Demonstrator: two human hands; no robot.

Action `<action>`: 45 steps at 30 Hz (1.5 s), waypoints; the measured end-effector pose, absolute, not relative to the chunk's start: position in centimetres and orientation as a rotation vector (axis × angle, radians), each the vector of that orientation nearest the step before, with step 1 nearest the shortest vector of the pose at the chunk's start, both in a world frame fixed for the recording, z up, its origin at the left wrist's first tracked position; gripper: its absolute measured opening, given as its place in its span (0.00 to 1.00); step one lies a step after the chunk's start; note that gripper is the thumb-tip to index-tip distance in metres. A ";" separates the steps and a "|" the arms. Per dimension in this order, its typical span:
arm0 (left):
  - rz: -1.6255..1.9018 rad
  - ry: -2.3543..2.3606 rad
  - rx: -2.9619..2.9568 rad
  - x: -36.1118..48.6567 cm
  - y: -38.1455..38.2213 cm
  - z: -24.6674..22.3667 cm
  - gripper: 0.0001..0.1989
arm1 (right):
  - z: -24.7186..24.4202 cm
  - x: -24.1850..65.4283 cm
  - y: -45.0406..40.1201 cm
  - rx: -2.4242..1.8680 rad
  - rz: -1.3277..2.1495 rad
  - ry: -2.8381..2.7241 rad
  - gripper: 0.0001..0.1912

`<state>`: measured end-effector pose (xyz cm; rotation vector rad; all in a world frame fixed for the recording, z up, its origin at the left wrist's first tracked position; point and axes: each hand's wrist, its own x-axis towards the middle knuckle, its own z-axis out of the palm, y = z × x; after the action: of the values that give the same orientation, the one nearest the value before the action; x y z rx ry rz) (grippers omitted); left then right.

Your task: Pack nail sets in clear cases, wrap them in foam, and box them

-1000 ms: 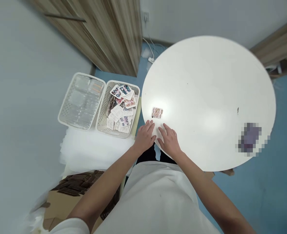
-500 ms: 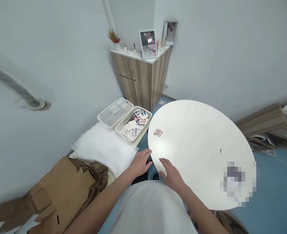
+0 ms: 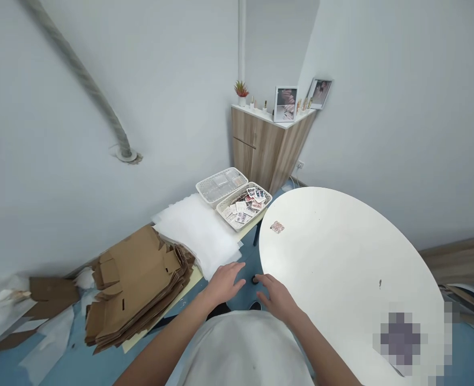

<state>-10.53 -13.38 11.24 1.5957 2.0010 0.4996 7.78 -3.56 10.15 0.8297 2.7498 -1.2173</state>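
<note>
My left hand (image 3: 224,282) hovers in front of my body with its fingers apart and nothing in them, close to a stack of white foam sheets (image 3: 199,230). My right hand (image 3: 277,295), also empty with fingers spread, is by the left edge of a round white table (image 3: 333,257). A set of pinkish press-on nails (image 3: 277,227) lies on that table near its left rim. Beyond my left hand, a white basket (image 3: 237,225) holds many printed cards (image 3: 243,208). Next to it stands a second white basket (image 3: 210,198) with clear plastic pieces inside.
Flattened brown cardboard boxes (image 3: 140,268) are piled on the left side table. A wooden corner cabinet (image 3: 265,147) carries picture frames (image 3: 286,104) and a small potted plant (image 3: 241,90). A small dark object (image 3: 380,283) lies on the round table; a blurred patch covers its right part.
The view has turned to the left, showing more of the cardboard pile and the floor there. Both hands stay empty and raised; the right hand now appears farther from the tabletop.
</note>
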 end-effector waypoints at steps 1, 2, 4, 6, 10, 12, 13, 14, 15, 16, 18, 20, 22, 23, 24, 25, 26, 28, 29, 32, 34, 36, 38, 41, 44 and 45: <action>0.511 2.024 1.578 -10.9 -13.8 11.5 0.22 | 10.1 7.2 -3.7 0.824 -1.223 2.757 0.23; 0.525 2.046 1.557 -11.4 -14.3 11.7 0.22 | 10.1 6.5 -3.8 0.816 -1.230 2.764 0.23; 0.557 2.078 1.506 -12.5 -15.4 12.1 0.22 | 10.2 5.1 -4.1 0.795 -1.247 2.771 0.24; 0.593 2.092 1.451 -13.8 -16.4 12.4 0.21 | 10.4 3.5 -4.4 0.779 -1.265 2.771 0.24; 0.662 2.099 1.364 -16.5 -18.0 12.4 0.21 | 10.9 0.3 -5.0 0.759 -1.248 2.778 0.24; 0.693 2.103 1.346 -17.7 -18.5 12.2 0.21 | 11.0 -1.0 -5.3 0.744 -1.205 2.800 0.24; 0.707 2.105 1.342 -18.3 -18.7 12.2 0.21 | 11.0 -1.5 -5.3 0.734 -1.181 2.816 0.23; 0.720 2.106 1.341 -18.8 -18.8 12.1 0.21 | 10.9 -2.0 -5.4 0.722 -1.161 2.832 0.23; 0.732 2.107 1.341 -19.3 -18.9 12.1 0.21 | 10.9 -2.5 -5.4 0.710 -1.147 2.845 0.23; 0.743 2.107 1.341 -19.8 -19.0 12.0 0.21 | 10.9 -3.0 -5.4 0.699 -1.138 2.851 0.23; 0.753 2.101 1.345 -20.6 -19.1 12.0 0.21 | 10.9 -3.9 -5.1 0.688 -1.127 2.843 0.22; 0.756 2.102 1.350 -21.4 -19.0 12.1 0.20 | 11.1 -4.8 -4.6 0.693 -1.105 2.829 0.22; 0.761 2.112 1.354 -22.2 -18.7 12.1 0.20 | 11.3 -5.8 -3.9 0.689 -1.073 2.827 0.22; 0.767 2.119 1.355 -22.6 -18.5 12.2 0.21 | 11.4 -6.4 -3.5 0.678 -1.055 2.829 0.22; 0.769 2.123 1.354 -23.1 -18.3 12.2 0.21 | 11.5 -7.0 -3.1 0.664 -1.035 2.831 0.22; 0.770 2.124 1.351 -23.5 -18.1 12.3 0.20 | 11.5 -7.6 -2.6 0.648 -1.013 2.832 0.22; 0.768 2.122 1.349 -23.9 -17.8 12.3 0.20 | 11.5 -8.2 -2.0 0.634 -0.991 2.833 0.22; 0.755 2.114 1.344 -24.8 -17.1 12.4 0.21 | 11.3 -9.7 -0.7 0.614 -0.937 2.845 0.21; 0.743 2.111 1.344 -25.3 -16.7 12.5 0.21 | 11.1 -10.4 0.0 0.599 -0.908 2.855 0.21; 0.686 2.119 1.337 -27.1 -15.2 12.5 0.21 | 10.4 -13.1 2.9 0.520 -0.829 2.890 0.21; 0.639 2.121 1.317 -28.4 -13.8 12.5 0.22 | 9.9 -15.0 5.2 0.464 -0.807 2.891 0.21; 0.585 2.112 1.288 -29.9 -12.0 12.3 0.22 | 9.5 -16.9 7.8 0.424 -0.801 2.883 0.21; 0.531 2.094 1.268 -31.6 -9.9 12.2 0.23 | 9.2 -18.8 10.6 0.392 -0.806 2.876 0.21; 0.455 2.051 1.252 -34.4 -6.2 11.8 0.25 | 8.7 -21.8 14.9 0.351 -0.850 2.863 0.21; 0.407 2.009 1.183 -37.5 -2.3 10.9 0.27 | 8.1 -24.8 19.2 0.354 -0.917 2.852 0.20; 0.426 1.993 1.153 -38.6 -1.0 10.4 0.28 | 7.8 -25.9 20.6 0.344 -0.957 2.827 0.20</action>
<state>-38.60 -1.03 10.45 1.1532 1.9931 0.4259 -25.88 20.63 7.80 0.3437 2.8272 -0.9570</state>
